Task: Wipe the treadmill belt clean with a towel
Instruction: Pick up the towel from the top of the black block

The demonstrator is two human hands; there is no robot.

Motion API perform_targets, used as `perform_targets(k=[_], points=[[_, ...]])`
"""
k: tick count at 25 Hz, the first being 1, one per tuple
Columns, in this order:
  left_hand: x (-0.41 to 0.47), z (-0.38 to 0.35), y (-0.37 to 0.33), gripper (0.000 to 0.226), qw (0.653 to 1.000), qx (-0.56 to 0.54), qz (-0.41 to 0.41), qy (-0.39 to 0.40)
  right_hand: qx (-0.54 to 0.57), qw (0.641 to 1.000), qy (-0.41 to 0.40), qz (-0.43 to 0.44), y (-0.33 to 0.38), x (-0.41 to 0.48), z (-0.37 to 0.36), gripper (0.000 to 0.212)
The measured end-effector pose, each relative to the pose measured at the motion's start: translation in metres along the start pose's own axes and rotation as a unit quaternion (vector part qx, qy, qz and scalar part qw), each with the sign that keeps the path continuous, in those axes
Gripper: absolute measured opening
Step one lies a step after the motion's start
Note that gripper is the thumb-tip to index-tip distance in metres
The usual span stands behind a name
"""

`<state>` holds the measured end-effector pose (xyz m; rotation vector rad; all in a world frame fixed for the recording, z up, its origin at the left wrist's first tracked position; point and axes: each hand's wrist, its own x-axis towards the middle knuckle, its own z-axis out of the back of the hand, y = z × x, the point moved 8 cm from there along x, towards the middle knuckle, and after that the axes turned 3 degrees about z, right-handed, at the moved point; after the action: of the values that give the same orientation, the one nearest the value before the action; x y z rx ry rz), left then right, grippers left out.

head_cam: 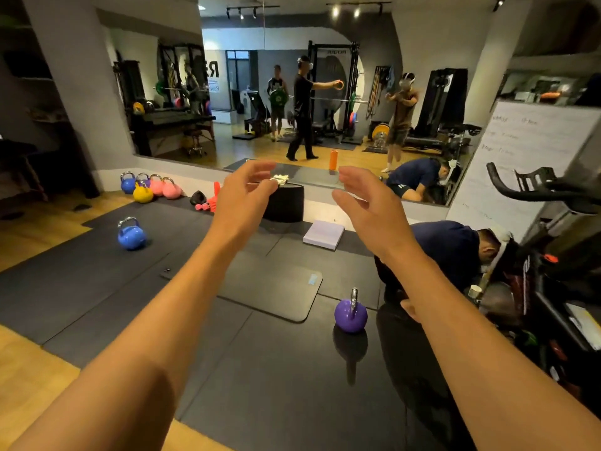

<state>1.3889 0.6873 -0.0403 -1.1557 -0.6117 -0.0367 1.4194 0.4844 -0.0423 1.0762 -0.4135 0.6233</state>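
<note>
Black rubber mats [97, 288]: cover the floor under both outstretched arms, with wood flooring at their left edge.
Left hand [242, 193]: raised in the air above the mats, palm turned inward, fingers loosely spread and slightly curled, gripping nothing.
Right hand [367, 203]: raised level with the left hand and well apart from it, palm facing inward, fingers extended and relaxed, gripping nothing.
Towel [280, 179]: a pale crumpled cloth that may be the towel lies on top of a black round block [286, 203] at the far edge of the mats, seen between the two hands; neither hand touches it.
Treadmill belt: I cannot tell whether it is in view.
Purple kettlebell [350, 315]: stands upright on the mats, below the right forearm.
Blue kettlebell [131, 235]: stands on the mats, to the left of the left forearm.
Kettlebell group [151, 187]: blue, purple, yellow and pink ones clustered off the mats' far left corner, against the mirror wall.
Lavender pad [323, 235]: lies flat on the mats, just right of the black round block.
Crouching person [455, 252]: in a dark shirt, bent low at the right edge of the mats.
Mirror [260, 92]: spans the wall beyond the mats, reflecting people and racks.
</note>
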Motion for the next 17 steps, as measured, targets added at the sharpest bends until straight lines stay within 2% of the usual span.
perform_targets(k=[8,17], points=[[0.164,-0.029,0.119,0.033,1.0,0.017,0.019,0.015,0.022,1.0,0.009,-0.014,-0.121,0.15,-0.083,0.045],[0.371,-0.042,0.234,0.035,0.997,0.028,0.062,-0.028,0.061,0.997,0.041,-0.023,-0.248,0.356,-0.185,0.042]])
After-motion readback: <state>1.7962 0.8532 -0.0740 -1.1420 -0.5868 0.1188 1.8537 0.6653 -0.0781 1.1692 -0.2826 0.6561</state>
